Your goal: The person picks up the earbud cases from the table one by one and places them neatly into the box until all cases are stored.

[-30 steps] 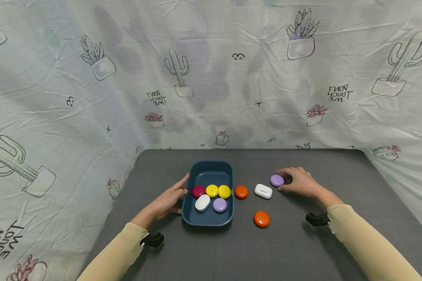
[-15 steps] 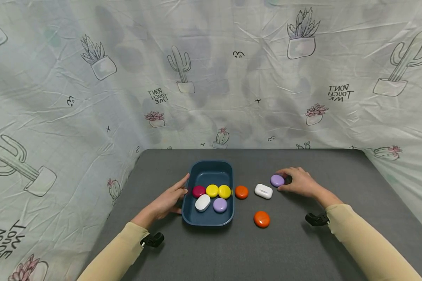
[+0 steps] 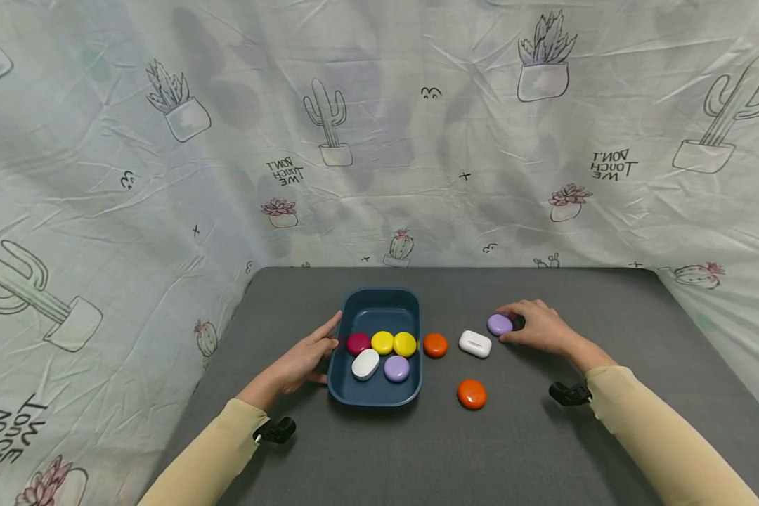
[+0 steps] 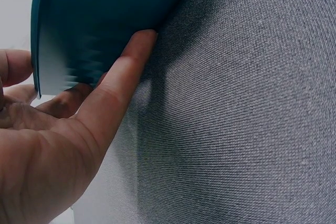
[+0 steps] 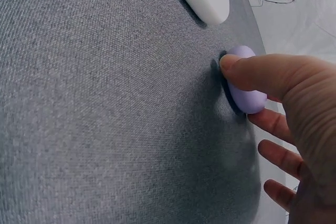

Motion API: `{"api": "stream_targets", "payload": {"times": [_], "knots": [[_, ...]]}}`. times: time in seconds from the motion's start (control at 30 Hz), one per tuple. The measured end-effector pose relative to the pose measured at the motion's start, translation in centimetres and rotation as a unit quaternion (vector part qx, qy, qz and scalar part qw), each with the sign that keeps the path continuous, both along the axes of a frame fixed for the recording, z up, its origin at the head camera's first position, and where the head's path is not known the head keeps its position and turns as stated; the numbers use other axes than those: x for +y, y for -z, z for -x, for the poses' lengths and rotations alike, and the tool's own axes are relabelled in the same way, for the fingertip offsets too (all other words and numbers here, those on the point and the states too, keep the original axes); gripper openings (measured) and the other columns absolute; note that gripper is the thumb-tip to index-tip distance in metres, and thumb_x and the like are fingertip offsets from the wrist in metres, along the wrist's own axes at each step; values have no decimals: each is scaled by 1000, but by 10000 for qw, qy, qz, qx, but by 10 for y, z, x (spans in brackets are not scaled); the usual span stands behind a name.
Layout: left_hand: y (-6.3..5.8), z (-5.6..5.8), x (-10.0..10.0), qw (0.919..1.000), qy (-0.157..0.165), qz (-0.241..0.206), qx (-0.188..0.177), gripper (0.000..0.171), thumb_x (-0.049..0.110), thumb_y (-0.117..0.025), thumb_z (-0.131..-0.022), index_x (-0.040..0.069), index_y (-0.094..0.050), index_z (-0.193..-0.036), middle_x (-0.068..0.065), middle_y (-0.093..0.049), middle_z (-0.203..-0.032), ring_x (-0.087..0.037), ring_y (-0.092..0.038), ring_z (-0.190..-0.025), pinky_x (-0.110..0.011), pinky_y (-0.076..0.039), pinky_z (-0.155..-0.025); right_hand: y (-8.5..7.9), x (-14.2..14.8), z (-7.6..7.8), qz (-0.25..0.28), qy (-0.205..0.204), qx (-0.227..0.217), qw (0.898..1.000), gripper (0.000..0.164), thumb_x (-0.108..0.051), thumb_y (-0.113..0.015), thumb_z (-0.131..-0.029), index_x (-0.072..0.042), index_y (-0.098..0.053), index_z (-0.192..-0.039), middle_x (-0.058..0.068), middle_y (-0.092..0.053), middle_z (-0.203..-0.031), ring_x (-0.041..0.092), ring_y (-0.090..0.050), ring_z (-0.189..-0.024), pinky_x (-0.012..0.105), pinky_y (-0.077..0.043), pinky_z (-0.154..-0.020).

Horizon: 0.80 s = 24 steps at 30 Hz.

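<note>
My right hand pinches a glossy purple disc by its edge at the table's right side. In the right wrist view the thumb lies across the purple disc and the index fingertip is at its lower edge, the other fingers spread below. My left hand rests against the left side of a dark blue tray, fingers and thumb extended along its outer wall. Inside the tray lie a crimson disc, two yellow discs, a white oval piece and another purple disc.
An orange disc lies just right of the tray, and a second orange disc is nearer the front. Between the first one and my right hand sits a white rounded case. Patterned cloth hangs behind the grey table.
</note>
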<state>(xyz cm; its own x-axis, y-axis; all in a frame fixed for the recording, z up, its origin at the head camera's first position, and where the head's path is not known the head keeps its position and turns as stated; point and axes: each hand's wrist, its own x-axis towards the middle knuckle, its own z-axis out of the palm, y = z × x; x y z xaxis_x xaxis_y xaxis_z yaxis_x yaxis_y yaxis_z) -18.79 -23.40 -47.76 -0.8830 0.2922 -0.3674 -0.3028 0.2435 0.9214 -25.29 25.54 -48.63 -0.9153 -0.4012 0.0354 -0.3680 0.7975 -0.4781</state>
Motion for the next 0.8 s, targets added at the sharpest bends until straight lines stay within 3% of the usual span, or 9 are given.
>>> {"api": "stream_targets", "payload": {"times": [0.3,0.67,0.8], "knots": [[-1,-1,0,9999,30,-115,36,64,21,-44,-108,44,-20,-163,-21,-29,-160,-40,-50,-129,-54,-58,-78,-9,-5,2,-3,-37,186,9998,53,-31,-84,-85,-8,-69,-131,13,-65,-120,37,-51,-111,61,-36,-87],[-6,2,7,9999,-33,-139,-26,64,20,-43,-109,44,-19,-163,-21,-29,-159,-40,-49,-130,-53,-58,-78,-45,-30,13,460,-448,332,9974,53,-27,-85,-85,-14,-68,-134,7,-65,-121,34,-47,-117,62,-32,-97],[-8,2,9,9999,-60,-147,-61,64,21,-43,-109,44,-18,-163,-21,-29,-159,-40,-50,-129,-53,-58,-78,-57,-44,14,547,-692,277,9957,53,-26,-85,-86,-14,-68,-135,7,-65,-124,33,-47,-115,58,-35,-94]]}}
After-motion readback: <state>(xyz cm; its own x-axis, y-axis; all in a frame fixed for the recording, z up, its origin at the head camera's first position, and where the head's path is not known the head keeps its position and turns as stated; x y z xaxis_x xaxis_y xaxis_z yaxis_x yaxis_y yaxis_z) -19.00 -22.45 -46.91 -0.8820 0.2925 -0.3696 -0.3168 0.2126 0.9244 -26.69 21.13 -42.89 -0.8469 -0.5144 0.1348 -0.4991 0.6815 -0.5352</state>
